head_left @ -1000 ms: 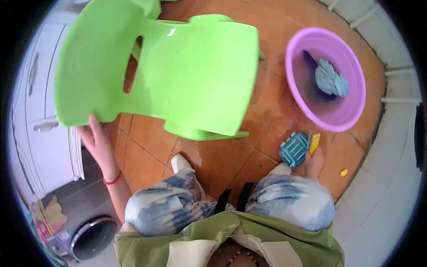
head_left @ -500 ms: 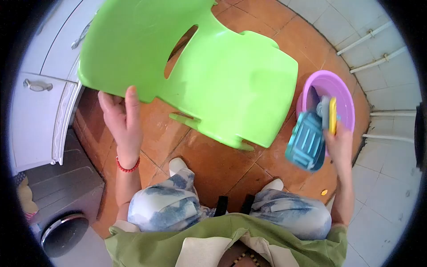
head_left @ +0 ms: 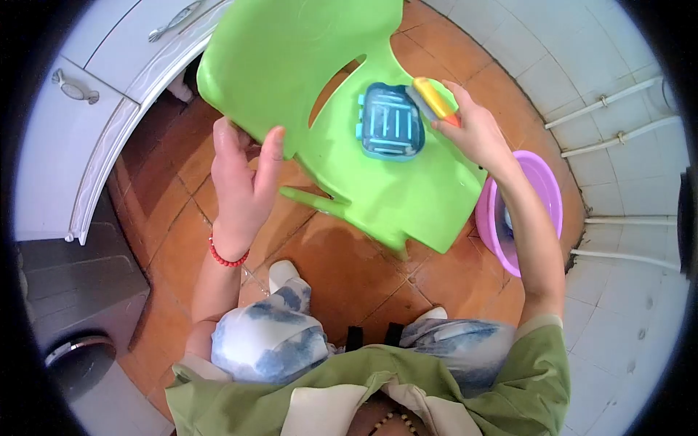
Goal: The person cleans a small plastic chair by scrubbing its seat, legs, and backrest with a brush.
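My right hand is closed on a brush with a yellow-and-orange handle and pale bristles, over the right side of the chair seat. Just left of the bristles, a teal plastic box with a slotted top, like a soap box, rests on the light-green plastic chair. Thumb apart from the fingers, my left hand is at the near edge of the chair's backrest. Its fingertips meet that edge, and I cannot tell how firmly they touch it.
A purple basin stands on the tiled floor right of the chair, partly behind my right forearm. White cabinets and a dark grey appliance line the left. Pipes run along the tiled wall at right.
My right hand has moved from the basin up and left to the chair. The teal box it carried with the brush now lies on the seat. The chair appears shifted rightward beside my left hand.
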The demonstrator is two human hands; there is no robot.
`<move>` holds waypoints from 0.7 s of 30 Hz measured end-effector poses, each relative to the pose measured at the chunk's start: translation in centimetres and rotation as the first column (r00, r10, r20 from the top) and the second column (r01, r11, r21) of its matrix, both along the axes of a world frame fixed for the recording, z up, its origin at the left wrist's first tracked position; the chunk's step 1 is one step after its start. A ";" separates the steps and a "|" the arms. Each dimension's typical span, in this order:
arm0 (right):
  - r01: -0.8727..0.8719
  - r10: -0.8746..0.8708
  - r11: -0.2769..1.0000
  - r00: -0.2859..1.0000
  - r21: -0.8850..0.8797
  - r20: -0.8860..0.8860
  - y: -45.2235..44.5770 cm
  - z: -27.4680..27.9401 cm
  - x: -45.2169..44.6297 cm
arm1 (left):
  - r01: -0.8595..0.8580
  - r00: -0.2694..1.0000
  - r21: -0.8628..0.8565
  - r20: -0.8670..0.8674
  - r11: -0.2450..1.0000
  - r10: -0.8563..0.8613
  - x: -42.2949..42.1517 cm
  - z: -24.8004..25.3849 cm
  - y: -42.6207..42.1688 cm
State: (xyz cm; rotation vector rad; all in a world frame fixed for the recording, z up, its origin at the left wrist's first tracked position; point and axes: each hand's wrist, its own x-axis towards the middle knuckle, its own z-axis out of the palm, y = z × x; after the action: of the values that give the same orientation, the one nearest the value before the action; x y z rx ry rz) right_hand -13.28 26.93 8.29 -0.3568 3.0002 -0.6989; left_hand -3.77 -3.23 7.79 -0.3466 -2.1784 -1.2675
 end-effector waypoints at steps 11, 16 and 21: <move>-0.223 0.244 0.968 0.942 0.112 -0.230 -1.9 -3.0 -0.1 | -0.082 0.932 -0.576 -0.333 0.813 -0.143 2.8 -2.3 4.2; -0.214 0.285 0.951 0.885 0.222 -0.368 -3.9 -4.7 0.0 | 0.347 0.938 -0.599 0.202 0.722 -0.283 1.6 -6.6 7.2; -0.266 0.312 0.936 0.931 0.231 -0.191 -3.9 -3.2 1.5 | 0.327 0.945 -0.595 0.225 0.734 -0.238 1.8 -7.7 7.4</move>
State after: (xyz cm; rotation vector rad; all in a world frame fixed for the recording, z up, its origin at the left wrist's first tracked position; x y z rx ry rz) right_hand -11.77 22.99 5.10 -0.9017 3.0832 -0.3444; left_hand -1.98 4.14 0.07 -0.9176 -2.7082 -0.6626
